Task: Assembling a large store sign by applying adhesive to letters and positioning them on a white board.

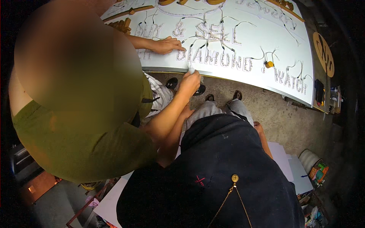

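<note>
My left hand [186, 112] rests against my grey trousers [201, 113] at the thigh, partly covered by a co-worker's forearm. By the other thigh is my right hand [259, 128], small and dim. The fingers of both hands are too hidden to read, and I see no object in either. Ahead, a white panel [243, 78] bears rows of clear letter shapes with short wires. A co-worker's hand [167, 46] touches the panel beside one letter. Their other hand [191, 83] grips a small white-tipped applicator [191, 70] at the panel's near edge.
The co-worker in a green shirt [99, 152] stands close on my left. A yellow roll [269, 64] lies on the panel. At right is a round wooden sign [323, 54]. Pale sheets [279, 155] and a white bucket-like container [308, 159] are behind me at right.
</note>
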